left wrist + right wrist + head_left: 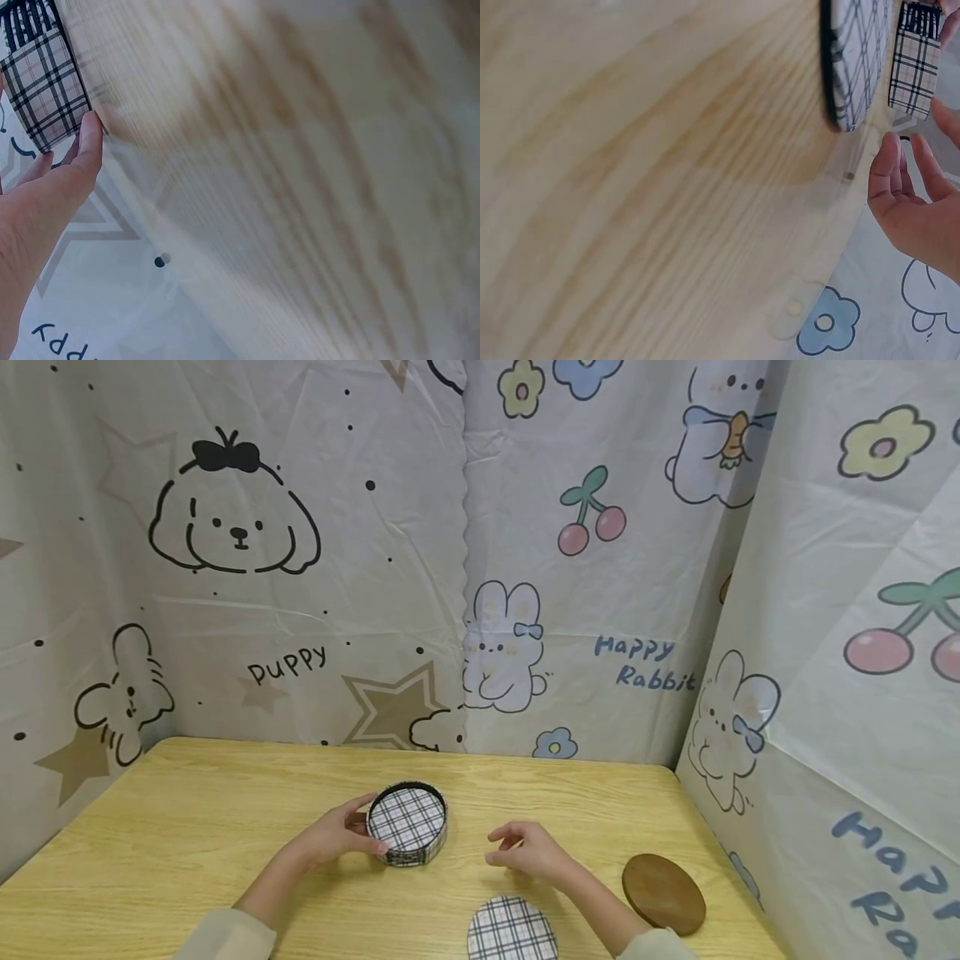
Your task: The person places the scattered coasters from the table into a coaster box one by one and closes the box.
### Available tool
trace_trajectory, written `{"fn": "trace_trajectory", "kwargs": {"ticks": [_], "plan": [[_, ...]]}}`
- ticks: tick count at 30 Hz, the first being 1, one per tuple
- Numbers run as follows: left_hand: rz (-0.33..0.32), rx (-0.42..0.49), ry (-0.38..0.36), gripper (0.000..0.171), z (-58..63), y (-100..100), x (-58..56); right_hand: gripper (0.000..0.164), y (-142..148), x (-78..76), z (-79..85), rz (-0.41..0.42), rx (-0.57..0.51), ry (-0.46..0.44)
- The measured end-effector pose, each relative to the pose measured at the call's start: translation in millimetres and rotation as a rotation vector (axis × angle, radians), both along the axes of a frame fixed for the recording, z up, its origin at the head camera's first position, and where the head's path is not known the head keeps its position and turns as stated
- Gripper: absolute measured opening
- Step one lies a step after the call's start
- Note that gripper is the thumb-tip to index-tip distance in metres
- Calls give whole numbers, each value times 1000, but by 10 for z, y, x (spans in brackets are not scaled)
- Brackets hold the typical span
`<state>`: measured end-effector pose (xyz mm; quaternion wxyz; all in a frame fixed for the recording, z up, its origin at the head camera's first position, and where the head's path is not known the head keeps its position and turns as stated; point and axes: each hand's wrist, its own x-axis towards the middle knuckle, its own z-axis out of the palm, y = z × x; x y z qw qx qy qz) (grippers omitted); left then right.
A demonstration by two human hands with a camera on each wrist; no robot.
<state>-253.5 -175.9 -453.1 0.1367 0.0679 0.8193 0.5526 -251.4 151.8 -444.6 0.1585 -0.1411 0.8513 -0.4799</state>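
My left hand [337, 837] grips the left side of a low round plaid coaster holder [433, 845], thumb at the front and fingers round the back. A plaid disc, looking like a coaster [405, 817], lies inside the dark rim. In the left wrist view, the holder's plaid side [49, 94] shows dark stripes near one end, with fingertips against it. To the right, my right hand [531, 852] holds nothing, its fingers loosely bent and apart from the holder. Nearer to me, below that hand, a loose plaid coaster [512, 931] lies on the table, partly cut off by the frame.
A round brown disc [663, 893] lies at the right of the wooden table [225, 827], beside my right forearm. Printed cloth [375, 568] with cartoon animals hangs behind the table and along its sides.
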Motion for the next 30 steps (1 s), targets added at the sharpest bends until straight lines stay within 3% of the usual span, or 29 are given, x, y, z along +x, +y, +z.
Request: {"fn": "trace_trajectory", "kwargs": {"ticks": [7, 17, 22, 30], "plan": [[-3, -8, 3, 98, 3, -5, 2, 34, 109, 68, -25, 87, 29, -34], [-12, -2, 9, 98, 20, -14, 14, 28, 209, 195, 45, 208, 172, 22], [-15, 3, 3, 99, 15, -18, 10, 25, 284, 233, 42, 237, 229, 36], [-21, 13, 7, 98, 6, -23, 12, 28, 379, 272, 4, 271, 218, 9]]}}
